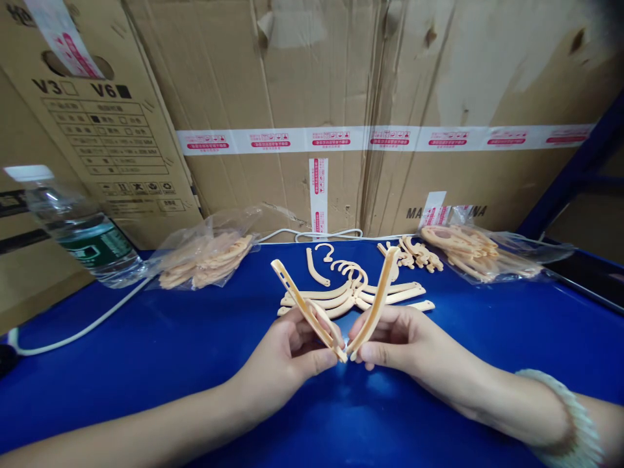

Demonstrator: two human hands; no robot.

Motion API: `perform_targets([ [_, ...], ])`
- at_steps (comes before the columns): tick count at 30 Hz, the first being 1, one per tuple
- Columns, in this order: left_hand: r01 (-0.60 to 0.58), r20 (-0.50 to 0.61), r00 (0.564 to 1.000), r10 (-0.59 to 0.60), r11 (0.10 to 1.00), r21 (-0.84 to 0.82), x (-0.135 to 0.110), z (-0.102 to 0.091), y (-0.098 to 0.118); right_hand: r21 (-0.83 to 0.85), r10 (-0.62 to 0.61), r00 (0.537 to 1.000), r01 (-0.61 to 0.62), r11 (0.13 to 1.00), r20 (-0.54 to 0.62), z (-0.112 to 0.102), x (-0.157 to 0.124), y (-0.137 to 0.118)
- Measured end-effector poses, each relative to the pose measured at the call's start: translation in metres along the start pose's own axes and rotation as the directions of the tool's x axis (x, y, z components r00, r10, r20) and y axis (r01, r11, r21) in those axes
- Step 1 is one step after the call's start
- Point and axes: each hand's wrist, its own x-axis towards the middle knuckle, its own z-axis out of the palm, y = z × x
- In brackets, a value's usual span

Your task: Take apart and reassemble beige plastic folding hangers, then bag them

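Note:
My left hand (299, 348) is closed round a beige plastic hanger arm (294, 290), slotted near its raised tip. A curved hook piece seems to lie against that arm, partly behind it. Between the thumb and fingers of my right hand (397, 341) is a second hanger arm (383, 292), its hollow side facing me. The lower ends of both arms come close together in a V; whether they touch I cannot tell. Just behind my hands lie several assembled hangers (336, 302), a loose hanger arm (316, 268) and a loose hook (324, 252).
Small beige parts (422, 255) lie in a pile at the back. Plastic bags of hanger parts stand left (209, 260) and right (480, 253). A water bottle (92, 240) and white cable (78, 335) are at left. Cardboard boxes (292, 78) wall off the back of the blue table (146, 377).

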Motion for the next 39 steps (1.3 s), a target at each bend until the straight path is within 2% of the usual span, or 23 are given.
perform_targets([
  [7,-0.003,0.005,1.000,0.003,1.000,-0.017,0.000,0.003,0.000,-0.032,-0.001,1.000,0.001,0.999,0.008,0.001,0.000,-0.001],
  [14,0.050,-0.119,0.992,-0.043,0.997,0.053,0.000,0.005,0.003,-0.065,-0.044,0.998,0.041,0.997,-0.046,-0.004,0.001,-0.005],
  [23,0.051,-0.121,0.992,-0.045,0.998,0.048,0.000,0.005,0.003,-0.109,-0.056,0.998,0.057,0.992,0.012,-0.006,0.003,-0.003],
  [27,0.095,-0.174,0.980,-0.093,0.995,0.004,0.000,0.005,0.002,-0.108,-0.064,0.998,0.065,0.992,0.016,-0.003,0.002,0.002],
  [33,0.077,-0.176,0.981,-0.078,0.997,-0.014,0.000,0.004,0.004,-0.171,-0.024,0.995,0.007,0.985,-0.097,0.003,-0.001,0.005],
  [39,0.089,-0.167,0.982,-0.087,0.996,0.005,-0.001,0.003,0.003,-0.130,-0.009,0.999,0.004,0.992,-0.034,0.002,0.000,0.003],
])
